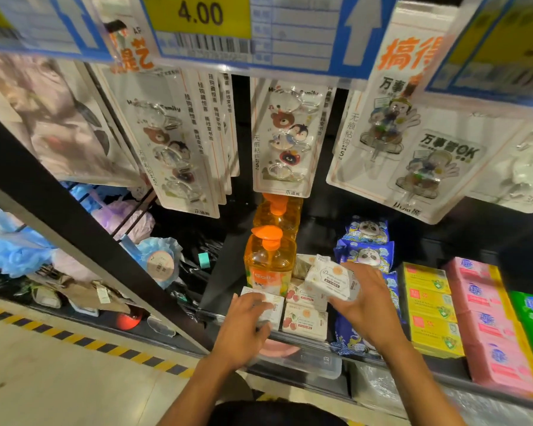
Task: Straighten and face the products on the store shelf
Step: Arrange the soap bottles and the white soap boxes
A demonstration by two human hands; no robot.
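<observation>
Fingers of my right hand (365, 302) grip a tilted white soap box (328, 279) over the cherry boxes (305, 322), left hand (245, 329) clasping the near-left box (274, 305); I reckon both should land square, labels forward.

bottle (270, 265): clear glossy plastic, orange pump
box (330, 279): matt white card
panda packs (368, 252): shiny plastic film
hook cards (285, 139): paper card under clear glossy blister
shelf (225, 272): matt black
puffs (13, 256): soft mesh netting
floor (59, 379): smooth, pale
</observation>
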